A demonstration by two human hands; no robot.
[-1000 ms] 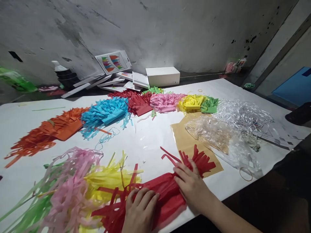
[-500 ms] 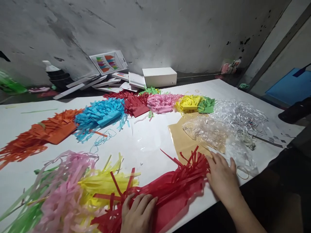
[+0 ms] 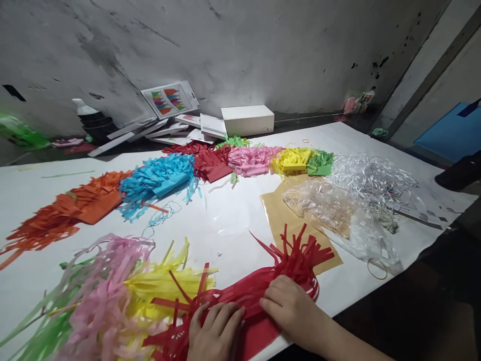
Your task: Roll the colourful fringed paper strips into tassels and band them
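A red fringed tissue-paper tassel (image 3: pixel 250 290) lies at the near edge of the white-covered table, its cut strips splayed at both ends. My left hand (image 3: pixel 215 328) rests over its left part, fingers bent and gripping the paper. Toward the right end, my right hand (image 3: pixel 291 306) has its fingers curled down onto the red paper; the thumb is hidden. Against the tassel's left end lie yellow fringe strips (image 3: pixel 169 283), with pink strips (image 3: pixel 108 286) and green strips (image 3: pixel 52 333) beyond them.
A row of fringed bundles crosses the table: orange (image 3: pixel 93 200), blue (image 3: pixel 161 178), dark red (image 3: pixel 214 165), pink (image 3: pixel 253 160), yellow (image 3: pixel 295 160) and green (image 3: pixel 319 163). Silver tinsel (image 3: pixel 370 173), clear plastic (image 3: pixel 323 200) and brown paper (image 3: pixel 274 205) lie right. A white box (image 3: pixel 248 120) stands behind.
My right hand has moved left from the tassel's right end onto its body, and the strips at that end now fan out. My left hand has stayed in nearly the same place.
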